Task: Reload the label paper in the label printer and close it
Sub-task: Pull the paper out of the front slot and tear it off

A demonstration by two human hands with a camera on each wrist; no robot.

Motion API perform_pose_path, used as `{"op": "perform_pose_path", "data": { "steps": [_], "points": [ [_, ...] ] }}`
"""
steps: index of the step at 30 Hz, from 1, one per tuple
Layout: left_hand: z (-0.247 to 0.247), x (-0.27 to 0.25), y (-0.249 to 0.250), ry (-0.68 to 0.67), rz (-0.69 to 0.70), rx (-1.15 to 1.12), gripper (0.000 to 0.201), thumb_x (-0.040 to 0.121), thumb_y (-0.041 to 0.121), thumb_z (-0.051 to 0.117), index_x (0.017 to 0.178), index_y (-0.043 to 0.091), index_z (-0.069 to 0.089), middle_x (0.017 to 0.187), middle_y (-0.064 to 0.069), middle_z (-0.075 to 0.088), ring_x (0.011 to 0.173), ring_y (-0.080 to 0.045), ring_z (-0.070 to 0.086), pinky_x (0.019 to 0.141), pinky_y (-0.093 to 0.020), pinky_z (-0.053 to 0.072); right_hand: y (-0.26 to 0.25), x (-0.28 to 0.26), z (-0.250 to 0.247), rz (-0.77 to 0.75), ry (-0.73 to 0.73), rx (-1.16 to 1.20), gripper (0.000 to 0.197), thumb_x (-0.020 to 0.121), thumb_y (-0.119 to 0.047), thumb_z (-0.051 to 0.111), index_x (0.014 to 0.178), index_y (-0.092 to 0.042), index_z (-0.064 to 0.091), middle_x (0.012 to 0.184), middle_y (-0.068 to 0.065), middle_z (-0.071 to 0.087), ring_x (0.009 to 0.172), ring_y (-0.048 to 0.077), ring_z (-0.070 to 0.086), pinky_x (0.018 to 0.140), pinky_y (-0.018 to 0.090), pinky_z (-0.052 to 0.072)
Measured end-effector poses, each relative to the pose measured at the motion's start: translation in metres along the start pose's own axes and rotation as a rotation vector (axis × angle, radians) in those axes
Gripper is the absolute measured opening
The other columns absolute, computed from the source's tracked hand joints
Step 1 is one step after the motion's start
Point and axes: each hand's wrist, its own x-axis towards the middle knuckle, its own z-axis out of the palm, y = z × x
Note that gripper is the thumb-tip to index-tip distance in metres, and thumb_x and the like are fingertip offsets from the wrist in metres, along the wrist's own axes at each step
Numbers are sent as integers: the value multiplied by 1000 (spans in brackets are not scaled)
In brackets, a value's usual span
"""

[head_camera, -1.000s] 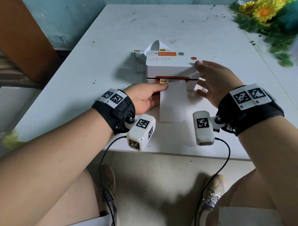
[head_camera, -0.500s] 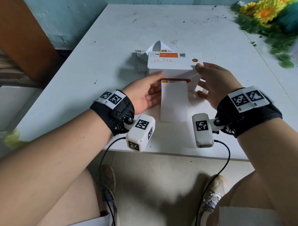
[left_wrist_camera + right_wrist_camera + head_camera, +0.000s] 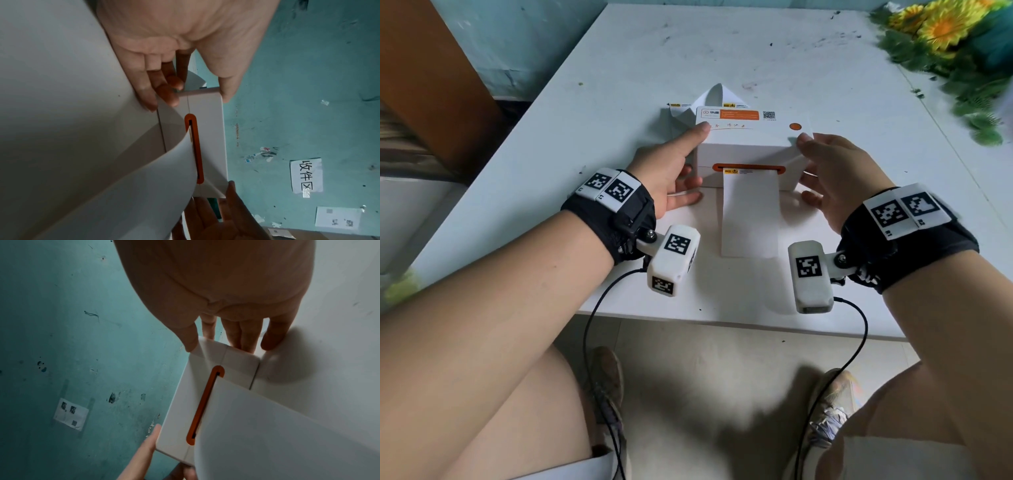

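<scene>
The white label printer [image 3: 746,144] sits in the middle of the white table [image 3: 551,137], its lid down flat. A white label paper strip [image 3: 750,212] hangs from the orange slot [image 3: 748,168] and lies on the table toward me. My left hand [image 3: 681,168] is at the printer's left side, thumb on the top edge and straight fingers along the side. My right hand [image 3: 822,168] mirrors it on the right, thumb on the top corner. In the wrist views the printer [image 3: 207,129] [image 3: 197,378] shows between both hands. Folded label paper [image 3: 717,97] stands behind the printer.
Artificial sunflowers [image 3: 945,27] lie at the table's far right corner. A brown board [image 3: 431,85] leans at the left beside the teal wall [image 3: 287,81]. The table's front edge [image 3: 722,318] runs just below the wrist cameras, whose cables hang over it.
My left hand left the paper strip and went to the printer's left side, thumb on top. The dark gap under the lid has closed. My right thumb slid onto the top corner.
</scene>
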Motion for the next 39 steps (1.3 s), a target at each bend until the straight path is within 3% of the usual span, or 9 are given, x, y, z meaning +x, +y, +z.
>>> {"op": "perform_pose_path", "data": {
  "steps": [6, 12, 16, 19, 23, 27, 31, 35, 39],
  "points": [
    [-7, 0, 10, -106, -41, 39, 54, 80, 57, 85, 121, 25, 71, 131, -5, 71, 72, -16, 68, 63, -29, 63, 1, 0, -1, 15, -31, -12, 19, 108, -41, 63, 120, -28, 70, 127, 7, 77, 103, 21, 68, 83, 36, 49],
    [-10, -2, 17, -114, -35, 111, 42, 85, 48, 82, 117, 23, 71, 119, -6, 69, 70, -15, 60, 50, -21, 54, 4, -2, 8, 5, -2, 76, 24, 105, -41, 65, 118, -23, 74, 137, 15, 76, 121, 33, 74, 91, 40, 54],
    [-20, -2, 14, -78, -14, 89, 25, 88, 42, 81, 104, 26, 71, 103, 2, 73, 76, -16, 67, 64, -26, 57, 2, -4, 13, 27, -46, 86, 15, 109, -35, 63, 107, -25, 74, 117, 6, 76, 102, 22, 66, 90, 36, 49],
    [-32, -5, 13, -34, 22, 57, 19, 88, 39, 81, 99, 25, 73, 88, 5, 76, 81, -16, 71, 78, -29, 56, 4, -8, 22, 42, -139, 119, 18, 113, -33, 57, 120, -23, 71, 111, 0, 74, 96, 17, 67, 79, 28, 49],
    [-52, -10, 14, 29, 57, 67, 23, 86, 39, 83, 103, 24, 76, 92, 5, 78, 89, -17, 72, 82, -31, 56, 6, -15, 37, 34, -220, 111, 20, 115, -32, 54, 116, -24, 72, 102, -3, 74, 87, 14, 66, 73, 27, 47],
    [-70, -9, 10, 107, 74, 40, 27, 82, 37, 86, 102, 22, 77, 89, 4, 79, 87, -20, 74, 86, -34, 59, 11, -20, 50, -8, -270, 74, 24, 112, -33, 56, 124, -24, 75, 114, -1, 69, 103, 20, 57, 88, 35, 38],
    [-73, -8, 13, 119, 82, -10, 26, 82, 32, 88, 102, 20, 77, 92, 2, 81, 93, -21, 78, 97, -43, 62, 16, -24, 56, -45, -297, 46, 39, 109, -32, 57, 146, -25, 68, 144, -2, 74, 125, 19, 68, 98, 34, 42],
    [-66, -11, 14, 122, 106, -22, 26, 86, 31, 86, 106, 19, 74, 101, 2, 80, 102, -19, 77, 96, -44, 62, 12, -29, 58, -14, -282, 106, 29, 115, -26, 51, 135, -22, 72, 133, 0, 78, 115, 14, 70, 95, 29, 45],
    [-65, -14, 16, 117, 131, 26, 26, 88, 33, 84, 108, 19, 73, 107, 3, 80, 106, -17, 76, 98, -44, 61, 7, -29, 54, 106, -267, 275, 39, 111, -36, 58, 145, -18, 67, 139, 5, 77, 129, 18, 72, 95, 29, 53]
  ]
}}
